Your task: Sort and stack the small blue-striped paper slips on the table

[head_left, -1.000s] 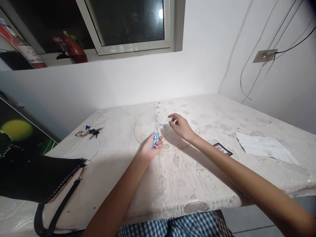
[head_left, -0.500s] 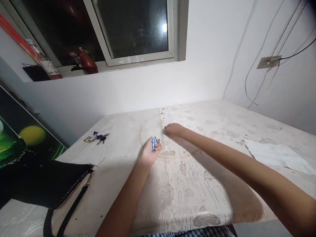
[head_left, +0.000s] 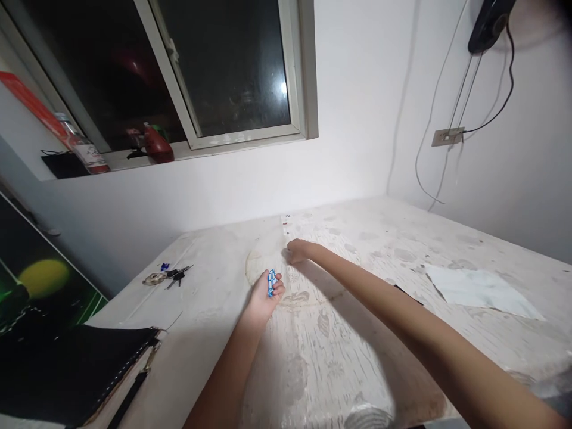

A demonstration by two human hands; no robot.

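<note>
My left hand point(head_left: 264, 298) is closed around a small blue-and-white block-like thing point(head_left: 272, 283), whose exact kind I cannot make out. It is held over the table with its patterned face up. Farther out and a little to the right, my right hand point(head_left: 298, 251) has its fingers curled together, low at the tabletop. Its fingertips are mostly hidden, so whatever they pinch, if anything, does not show. Beneath both hands lies a pale, leaf-patterned table cover point(head_left: 313, 351) with a faint round stain.
Keys point(head_left: 176, 275) lie at the left, beside a small blue item point(head_left: 165, 267). A black bag point(head_left: 75, 369) with a strap rests at the near left. At the right is a white cloth or paper point(head_left: 480, 291). A dark flat thing point(head_left: 407, 294) peeks out behind my right forearm.
The view has tilted up and turned right, so everything sits lower and farther left. Both hands keep nearly the same pose, the left still gripping the blue-and-white thing.
</note>
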